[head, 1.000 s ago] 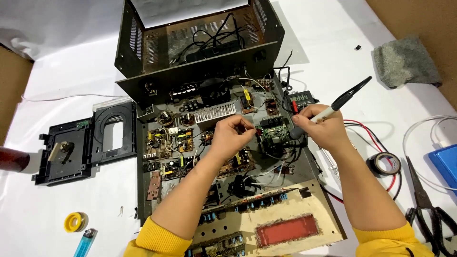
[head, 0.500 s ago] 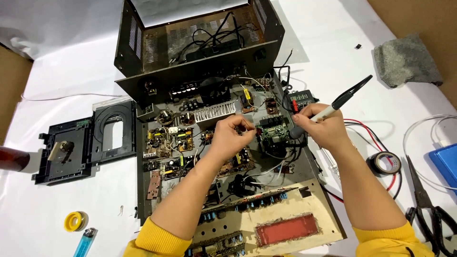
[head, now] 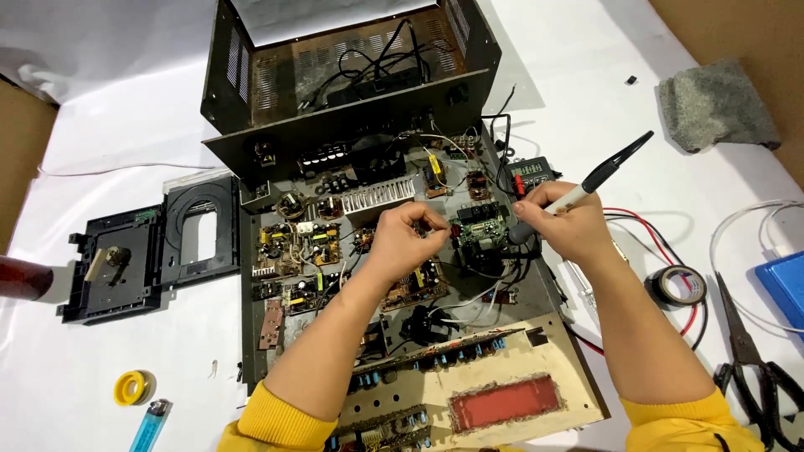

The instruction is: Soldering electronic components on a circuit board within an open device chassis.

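Almost nothing shifts: the right hand (head: 565, 226) tilts the pen-shaped tool (head: 586, 186) slightly, its tip nearer the small green board (head: 479, 228); the left hand (head: 406, 238) closes its fingers marginally

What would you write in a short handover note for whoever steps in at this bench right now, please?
Left hand: fingers pinched over the boards of the opened device, next to the small green circuit board; what it pinches is too small to tell.
Right hand: pen-style grip on the soldering iron, tip down at the green board.
Done: black cover is off and stands behind; the black tray part lies at left.
Left: work at the green board is unfinished; cover and tray part are not refitted.
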